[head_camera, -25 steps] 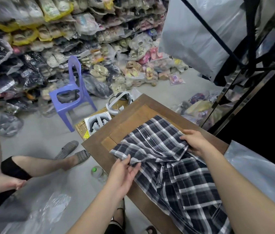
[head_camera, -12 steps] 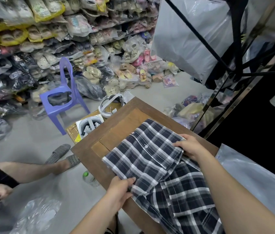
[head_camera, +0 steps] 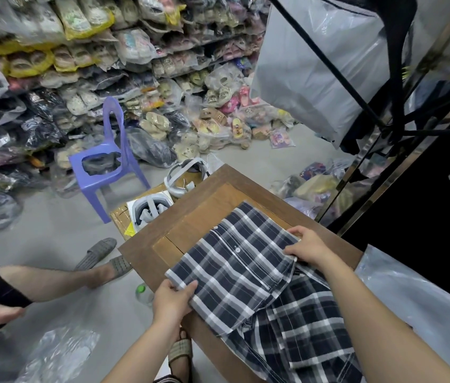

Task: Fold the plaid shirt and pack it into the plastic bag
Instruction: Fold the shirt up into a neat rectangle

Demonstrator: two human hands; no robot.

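Plaid shirt (head_camera: pixel 246 275) lies on our tabletop (head_camera: pixel 190 214): our left hand (head_camera: pixel 172 299) fingers pinch its folded panel's corner at 7 o'clock, our right hand (head_camera: pixel 308 246) grips the edge at 2 o'clock. Plastic bag (head_camera: pixel 422 308) waits at 4 o'clock.

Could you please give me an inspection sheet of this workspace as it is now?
Surface: wooden table, far part bare.
Job's things: plaid shirt partly folded on the table; plastic bag at the right edge.
Clutter: nothing seen on the table besides these.
Grippers: left hand pinches the shirt's left edge; right hand presses its right edge.
Cables: nothing seen.
Surroundings: purple chair, white headset, bagged shoes, another person's leg.
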